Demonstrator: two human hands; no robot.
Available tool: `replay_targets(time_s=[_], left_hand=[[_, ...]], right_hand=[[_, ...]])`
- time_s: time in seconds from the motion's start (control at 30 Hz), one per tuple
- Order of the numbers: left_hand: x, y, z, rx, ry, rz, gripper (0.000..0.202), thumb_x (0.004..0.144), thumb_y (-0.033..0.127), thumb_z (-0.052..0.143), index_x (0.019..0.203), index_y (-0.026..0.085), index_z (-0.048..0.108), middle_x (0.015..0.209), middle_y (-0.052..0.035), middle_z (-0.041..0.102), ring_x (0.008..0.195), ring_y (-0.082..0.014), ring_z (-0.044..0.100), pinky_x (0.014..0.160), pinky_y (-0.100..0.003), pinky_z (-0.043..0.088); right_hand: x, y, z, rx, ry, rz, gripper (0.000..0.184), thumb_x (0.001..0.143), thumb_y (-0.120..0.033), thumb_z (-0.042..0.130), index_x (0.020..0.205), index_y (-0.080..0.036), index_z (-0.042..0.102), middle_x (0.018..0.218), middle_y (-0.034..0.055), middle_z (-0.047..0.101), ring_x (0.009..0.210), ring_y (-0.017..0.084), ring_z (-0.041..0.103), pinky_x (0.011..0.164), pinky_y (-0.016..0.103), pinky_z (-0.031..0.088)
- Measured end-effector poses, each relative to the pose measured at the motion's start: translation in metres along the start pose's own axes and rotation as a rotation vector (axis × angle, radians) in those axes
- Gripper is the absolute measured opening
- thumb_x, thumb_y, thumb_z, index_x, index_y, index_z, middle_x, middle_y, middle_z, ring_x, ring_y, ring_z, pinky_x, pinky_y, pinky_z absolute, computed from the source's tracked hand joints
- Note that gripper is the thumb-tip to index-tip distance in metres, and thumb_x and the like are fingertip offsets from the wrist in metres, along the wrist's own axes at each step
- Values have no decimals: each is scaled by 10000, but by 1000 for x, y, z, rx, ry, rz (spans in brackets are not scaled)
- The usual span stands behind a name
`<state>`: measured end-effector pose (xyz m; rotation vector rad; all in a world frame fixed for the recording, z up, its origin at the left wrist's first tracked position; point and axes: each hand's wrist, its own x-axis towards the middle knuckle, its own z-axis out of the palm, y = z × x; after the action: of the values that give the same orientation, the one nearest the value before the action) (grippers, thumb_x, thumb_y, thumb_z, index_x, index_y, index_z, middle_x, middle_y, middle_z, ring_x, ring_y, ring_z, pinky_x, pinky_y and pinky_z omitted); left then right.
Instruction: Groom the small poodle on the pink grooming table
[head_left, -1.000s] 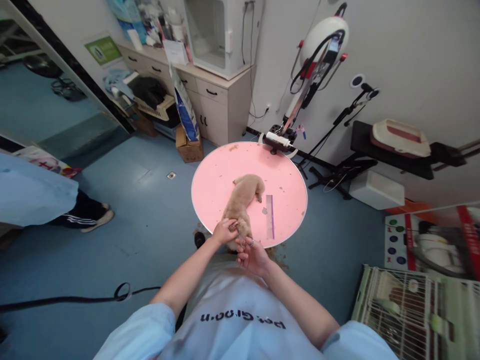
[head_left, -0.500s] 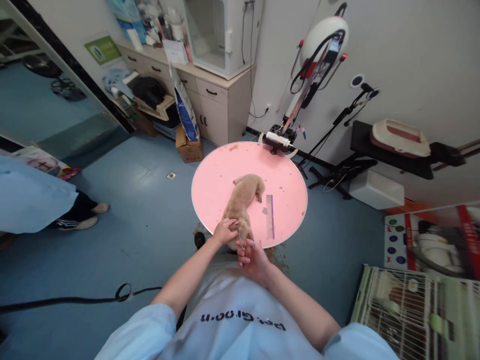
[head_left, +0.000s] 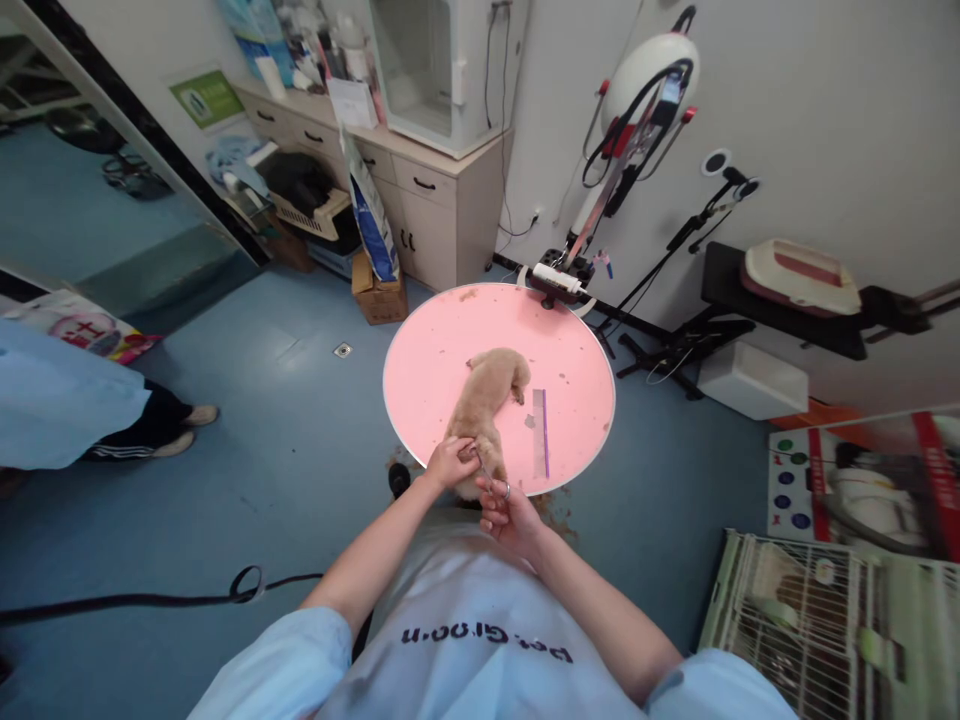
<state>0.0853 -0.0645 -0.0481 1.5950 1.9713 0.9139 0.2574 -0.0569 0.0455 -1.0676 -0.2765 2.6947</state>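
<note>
A small tan dog (head_left: 482, 400) with short-clipped fur lies stretched on a round pink table (head_left: 420, 345), its near end at the table's front edge. My left hand (head_left: 453, 462) is closed on the dog's near end; which part the fingers pinch is too small to tell. In my right hand (head_left: 511, 518) is a pair of scissors (head_left: 486, 474), with the fingers at the ring handles and the blades pointing toward my left fingertips. A comb (head_left: 541, 433) with a purple spine lies on the table, right of the dog.
Fur clippings (head_left: 559, 510) are scattered on the floor by the table. A white bottle (head_left: 556, 278) and a dryer on an arm (head_left: 649, 90) stand at the back. Another person's legs (head_left: 139, 425) show at left, and a wire cage (head_left: 795, 610) stands at lower right.
My right hand has shifted slightly to the right and the scissors have turned a little. My left hand and the dog stay in place.
</note>
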Motion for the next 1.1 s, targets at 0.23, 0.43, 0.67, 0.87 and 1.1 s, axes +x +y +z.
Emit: replay_targets(time_s=[0.23, 0.43, 0.67, 0.87, 1.1], left_hand=[[-1, 4, -2, 18, -21, -5, 308, 719, 300, 645, 997, 171, 680, 874, -54, 676, 781, -152, 612, 747, -256, 484], [4, 4, -6, 28, -67, 17, 321, 747, 319, 631, 1042, 197, 668, 896, -43, 686, 814, -157, 611, 754, -253, 472], [10, 14, -11, 66, -132, 19, 239, 805, 385, 569, 880, 195, 694, 794, -36, 677, 741, -153, 591, 669, -245, 430], [11, 23, -13, 107, -145, 17, 225, 770, 375, 606, 875, 195, 689, 789, -42, 677, 745, -164, 592, 659, -247, 419], [12, 21, -14, 102, -145, 9, 234, 753, 396, 628, 846, 189, 685, 795, -54, 673, 749, -172, 598, 668, -256, 431]], right_hand=[[9, -1, 1, 2, 0, 37, 277, 688, -301, 677, 918, -164, 605, 534, -98, 467, 370, 16, 248, 475, 208, 332], [-6, -8, -1, -136, 20, -49, 361, 647, -345, 735, 934, -181, 591, 515, -120, 384, 375, 11, 172, 431, 194, 260], [-20, -33, -6, -609, 87, 18, 330, 668, -413, 649, 876, -189, 525, 485, -108, 434, 326, 24, 211, 377, 193, 168], [-2, -44, 2, -886, 147, 60, 156, 691, -295, 570, 715, -194, 455, 465, -94, 439, 320, 27, 224, 366, 204, 107], [-1, -42, 0, -967, 126, -17, 189, 637, -170, 563, 825, -182, 539, 482, -99, 438, 353, 47, 321, 355, 200, 214]])
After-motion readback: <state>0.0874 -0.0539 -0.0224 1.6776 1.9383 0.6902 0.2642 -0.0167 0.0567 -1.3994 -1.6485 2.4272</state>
